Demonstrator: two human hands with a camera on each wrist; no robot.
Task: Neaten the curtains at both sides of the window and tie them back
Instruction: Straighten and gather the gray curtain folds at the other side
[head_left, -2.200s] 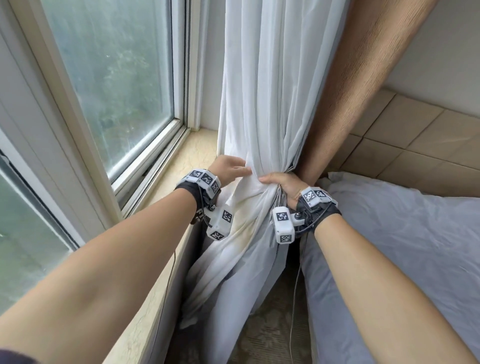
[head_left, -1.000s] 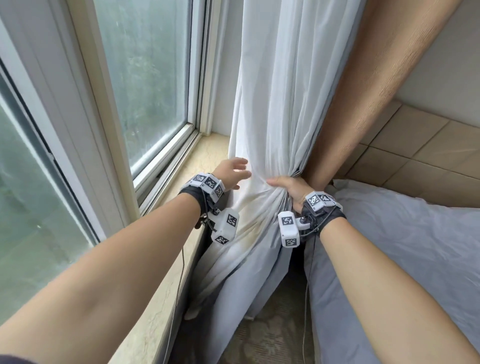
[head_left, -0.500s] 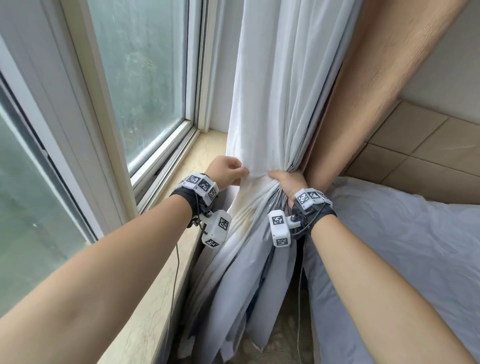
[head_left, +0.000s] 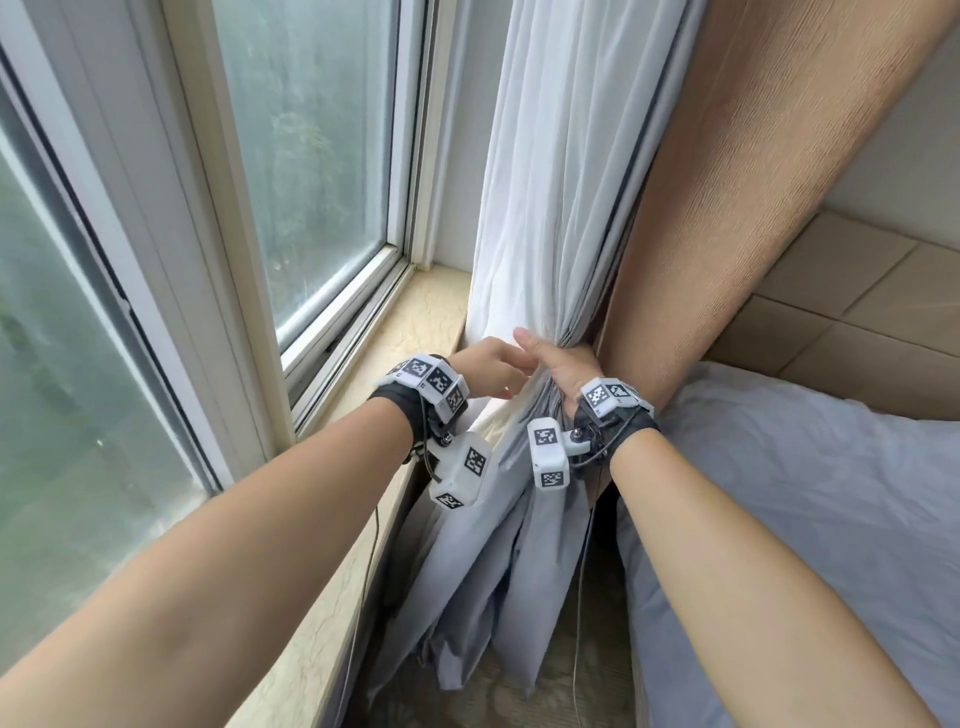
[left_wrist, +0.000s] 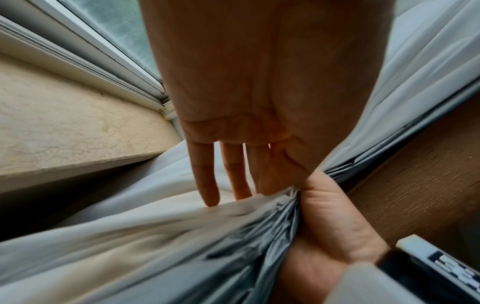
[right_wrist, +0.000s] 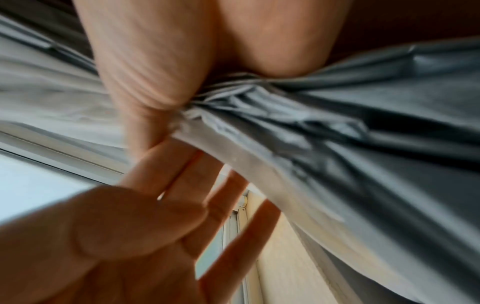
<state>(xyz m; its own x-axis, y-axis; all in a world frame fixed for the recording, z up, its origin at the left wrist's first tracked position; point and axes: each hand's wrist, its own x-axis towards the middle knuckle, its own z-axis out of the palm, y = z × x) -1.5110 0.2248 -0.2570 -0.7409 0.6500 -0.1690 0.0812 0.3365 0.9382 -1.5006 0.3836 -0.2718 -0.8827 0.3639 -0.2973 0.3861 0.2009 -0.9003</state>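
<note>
Curtains are what I am working on, and the white curtain (head_left: 545, 208) is hanging at the right side of the window (head_left: 306, 171), bunched into a tight waist just past the end of the stone sill (head_left: 415, 312). Going from the left, my left hand (head_left: 491, 371) is reaching in with its fingers (left_wrist: 205, 176) straight and a little spread, and the tips are just touching the loose white fold near the bunch; this hand is not holding anything. Right beside it, and touching it, my right hand (head_left: 563, 366) is squeezing the gathered cloth, with the thumb on the front and the other fingers wrapped round the back, so the grey lining (head_left: 524, 545) is fanning out below my fist. Further right the tan drape (head_left: 727, 182) is hanging against the wall, and the bed with its grey sheet (head_left: 805, 493) is sitting close by. I think I am still gathering, not tying yet, and I cannot see any tie-back strap or hook. To do this bit well, I should be keeping my right squeeze firm so no fold slips out, and sweeping the stray white fold in with my flat left fingers. I should be pulling gently, because this thin cloth looks like it could crease or slide easily.
</note>
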